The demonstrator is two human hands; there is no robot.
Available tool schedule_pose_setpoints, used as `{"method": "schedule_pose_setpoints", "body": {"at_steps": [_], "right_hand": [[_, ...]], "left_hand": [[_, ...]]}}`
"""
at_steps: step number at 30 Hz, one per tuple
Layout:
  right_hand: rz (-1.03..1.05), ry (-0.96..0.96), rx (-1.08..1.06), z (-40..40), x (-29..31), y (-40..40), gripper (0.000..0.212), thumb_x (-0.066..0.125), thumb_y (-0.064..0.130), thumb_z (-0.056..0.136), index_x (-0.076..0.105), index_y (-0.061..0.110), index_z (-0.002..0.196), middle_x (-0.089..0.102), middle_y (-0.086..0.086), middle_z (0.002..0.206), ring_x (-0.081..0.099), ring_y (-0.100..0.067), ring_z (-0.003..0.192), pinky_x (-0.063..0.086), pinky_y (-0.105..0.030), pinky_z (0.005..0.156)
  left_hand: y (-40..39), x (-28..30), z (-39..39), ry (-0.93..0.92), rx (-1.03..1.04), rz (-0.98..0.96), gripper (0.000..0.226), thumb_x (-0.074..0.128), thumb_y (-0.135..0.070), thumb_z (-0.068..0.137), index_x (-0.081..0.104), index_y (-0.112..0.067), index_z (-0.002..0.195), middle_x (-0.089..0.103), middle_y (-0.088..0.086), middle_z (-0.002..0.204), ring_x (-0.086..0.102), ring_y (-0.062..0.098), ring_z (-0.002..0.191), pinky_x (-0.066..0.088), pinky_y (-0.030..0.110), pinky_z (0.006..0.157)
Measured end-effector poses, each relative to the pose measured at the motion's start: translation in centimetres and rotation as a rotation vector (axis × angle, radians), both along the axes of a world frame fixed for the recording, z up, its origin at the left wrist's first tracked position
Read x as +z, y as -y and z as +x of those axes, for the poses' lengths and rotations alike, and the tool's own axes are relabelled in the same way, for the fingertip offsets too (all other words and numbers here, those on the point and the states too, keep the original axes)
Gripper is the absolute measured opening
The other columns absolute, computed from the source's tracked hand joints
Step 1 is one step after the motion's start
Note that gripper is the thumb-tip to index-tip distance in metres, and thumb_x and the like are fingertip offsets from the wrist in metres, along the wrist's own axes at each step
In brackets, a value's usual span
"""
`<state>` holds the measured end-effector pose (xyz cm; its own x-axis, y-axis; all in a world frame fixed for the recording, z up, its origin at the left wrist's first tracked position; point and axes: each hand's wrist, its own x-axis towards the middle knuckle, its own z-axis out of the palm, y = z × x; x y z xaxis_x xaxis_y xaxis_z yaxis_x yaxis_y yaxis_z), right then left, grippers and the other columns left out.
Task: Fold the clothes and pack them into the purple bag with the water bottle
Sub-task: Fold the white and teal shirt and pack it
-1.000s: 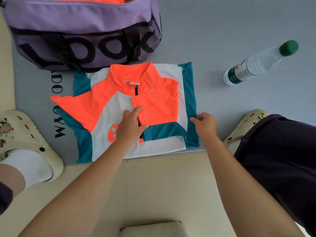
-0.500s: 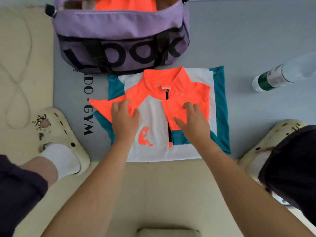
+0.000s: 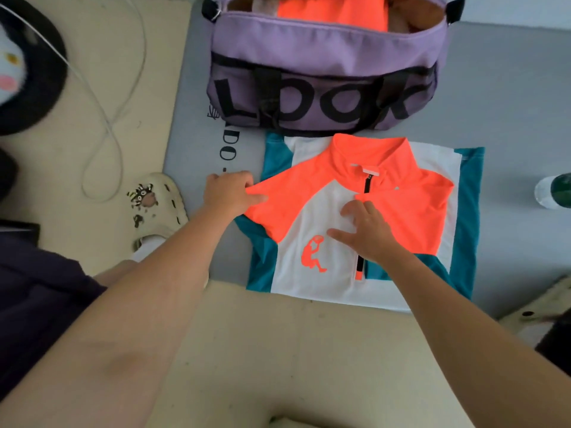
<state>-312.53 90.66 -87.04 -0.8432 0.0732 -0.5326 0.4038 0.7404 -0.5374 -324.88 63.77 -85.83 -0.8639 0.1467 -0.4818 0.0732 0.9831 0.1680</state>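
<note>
- The white, teal and neon-orange zip-neck sports jersey (image 3: 312, 273) lies flat on the grey gym mat (image 3: 191, 118), collar just beside the purple fabric duffel bag with black lettering (image 3: 324, 57); its right side is already folded in, the left sleeve not yet.
- The left hand (image 3: 230, 193) pinches the tip of the orange left sleeve, thumb on top and fingers curled at the edge. The right hand (image 3: 364, 230) lies flat with fingers spread, pressing the chest beside the zip.
- Risk: the thin, slick-looking fabric may slide when the sleeve is carried across, so the fold already made on the right could open (likelier if the pressing hand lifts early).
- Risk: a sleeve laid crooked would leave a lumpy bundle, awkward to fit in the bag, which stands open and already holds an orange garment (image 3: 333, 10).
- The clear plastic water bottle with green label (image 3: 554, 191) lies on the mat at the right edge of view, well apart from the bag and not packed.
- Surroundings: a cream clog (image 3: 160, 208) sits just left of the mat, near the left hand; a white cable (image 3: 102, 118) loops on the beige floor. Neither blocks the fold.
</note>
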Motion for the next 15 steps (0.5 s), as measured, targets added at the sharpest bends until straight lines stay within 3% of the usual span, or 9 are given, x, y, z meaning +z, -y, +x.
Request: {"method": "schedule_pose_setpoints", "body": {"at_steps": [3,6,9,13,15], "right_hand": [[0.005,0.019,-0.006,-0.4,0.0,0.1,0.049,0.077,0.046,0.075,0.056,0.017,0.109,0.049,-0.003,0.110,0.055,-0.028,0.104,0.043,-0.047,0.095],[0.010,0.031,-0.006,-0.5,0.0,0.0,0.046,0.076,0.044,0.076,0.056,0.017,0.108,0.048,-0.003,0.109,0.054,-0.028,0.105,0.042,-0.046,0.097],[-0.002,0.038,-0.020,-0.6,0.2,0.1,0.043,0.075,0.043,0.078,0.056,0.018,0.106,0.046,0.000,0.107,0.053,-0.027,0.105,0.042,-0.045,0.098],[-0.016,0.036,-0.026,-0.7,0.3,0.0,0.040,0.074,0.043,0.080,0.056,0.018,0.106,0.044,0.003,0.105,0.053,-0.025,0.104,0.042,-0.043,0.097],[-0.022,0.042,-0.022,-0.8,0.4,-0.1,0.038,0.073,0.042,0.081,0.057,0.017,0.106,0.045,0.002,0.106,0.052,-0.023,0.104,0.042,-0.041,0.097]], "left_hand": [[1.1,0.3,0.2,0.087,0.034,0.145,0.023,0.068,-0.046,0.082,0.071,-0.027,0.095,0.066,-0.006,0.089,0.061,0.020,0.090,0.041,0.035,0.085],[1.8,0.7,0.5,0.086,0.084,0.248,0.023,0.072,-0.036,0.083,0.077,-0.018,0.096,0.062,0.002,0.090,0.060,0.023,0.091,0.046,0.033,0.079],[2.0,1.7,0.7,0.136,0.026,0.149,0.027,0.074,-0.044,0.079,0.069,-0.018,0.076,0.049,0.007,0.096,0.053,0.022,0.084,0.047,0.035,0.078],[2.2,3.8,1.0,0.330,-0.075,-0.022,0.038,0.072,-0.036,0.076,0.046,-0.017,0.055,0.052,0.008,0.074,0.052,0.021,0.056,0.038,0.026,0.053],[1.9,4.8,1.3,0.319,-0.131,-0.100,0.034,0.063,-0.038,0.081,0.052,-0.015,0.058,0.054,0.005,0.075,0.058,0.021,0.067,0.040,0.027,0.057]]}}
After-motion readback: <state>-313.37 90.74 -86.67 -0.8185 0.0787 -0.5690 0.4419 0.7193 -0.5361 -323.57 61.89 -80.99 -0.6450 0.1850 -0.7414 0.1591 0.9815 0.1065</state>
